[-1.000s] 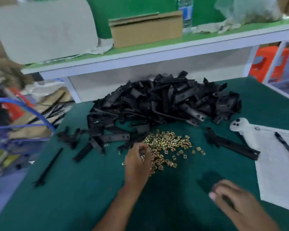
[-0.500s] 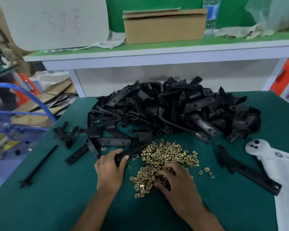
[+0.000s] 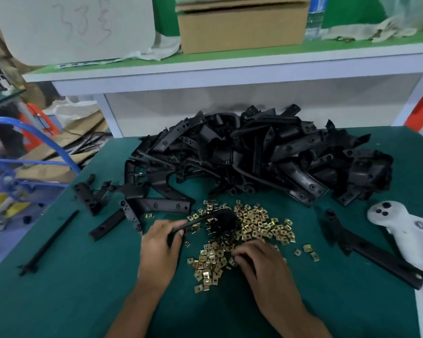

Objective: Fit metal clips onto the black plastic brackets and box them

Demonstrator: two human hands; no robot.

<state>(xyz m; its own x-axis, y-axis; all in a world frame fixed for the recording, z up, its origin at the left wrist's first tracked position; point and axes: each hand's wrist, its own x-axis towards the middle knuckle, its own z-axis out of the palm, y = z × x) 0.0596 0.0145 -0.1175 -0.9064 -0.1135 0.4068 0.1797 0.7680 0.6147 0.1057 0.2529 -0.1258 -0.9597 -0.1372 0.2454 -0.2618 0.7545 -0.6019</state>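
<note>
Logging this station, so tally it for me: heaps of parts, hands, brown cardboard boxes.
Heaps of parts: 2, black brackets, metal clips
Hands: 2, left hand gripping one bracket, right hand
Brown cardboard boxes: 1
Total: 5

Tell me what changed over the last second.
The left hand took hold of a black bracket and drew it over the gold clips. The right hand came in from the table's near right and dug its fingers into the clips. The bracket heap stayed put.
</note>
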